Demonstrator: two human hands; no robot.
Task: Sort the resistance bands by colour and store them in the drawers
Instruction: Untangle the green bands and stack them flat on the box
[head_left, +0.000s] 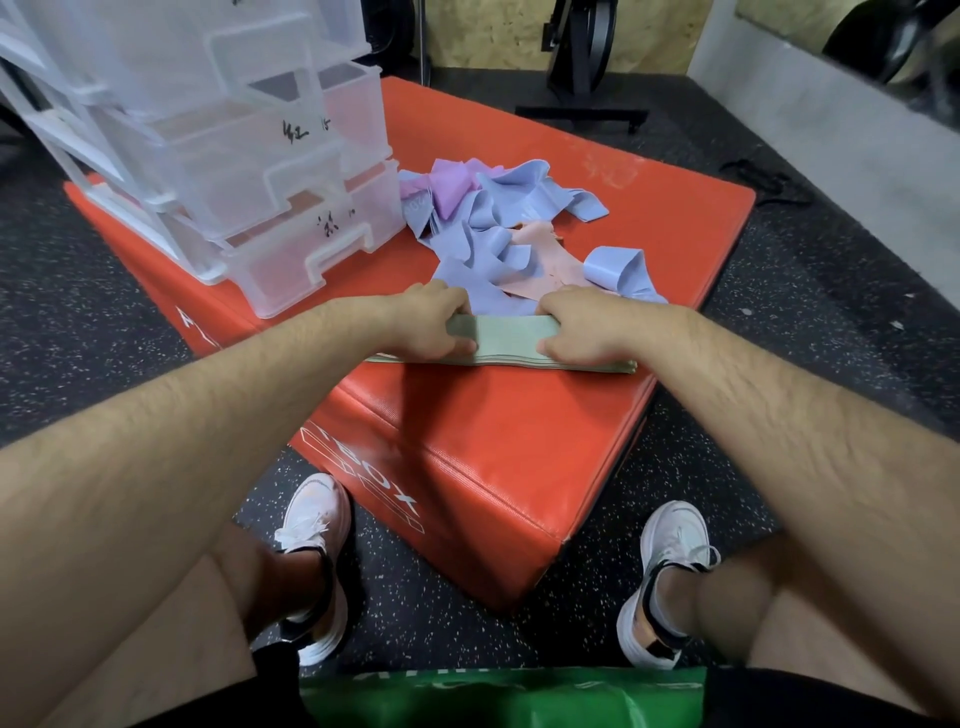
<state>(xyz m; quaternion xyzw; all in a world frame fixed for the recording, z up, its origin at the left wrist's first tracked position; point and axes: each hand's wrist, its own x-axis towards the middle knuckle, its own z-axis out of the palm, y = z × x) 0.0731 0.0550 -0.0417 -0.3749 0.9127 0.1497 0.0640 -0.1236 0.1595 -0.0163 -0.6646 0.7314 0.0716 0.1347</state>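
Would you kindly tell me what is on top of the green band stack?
Left hand and right hand hold the green band stack; its parts beneath them are covered.

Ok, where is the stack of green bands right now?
The stack of green bands lies at the near edge of the red box, centre of the head view, gripped by left hand and right hand, with the loose pile behind it.

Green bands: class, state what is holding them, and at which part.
Both hands hold the green bands: the left hand grips the stack near its left end, the right hand near its right end.
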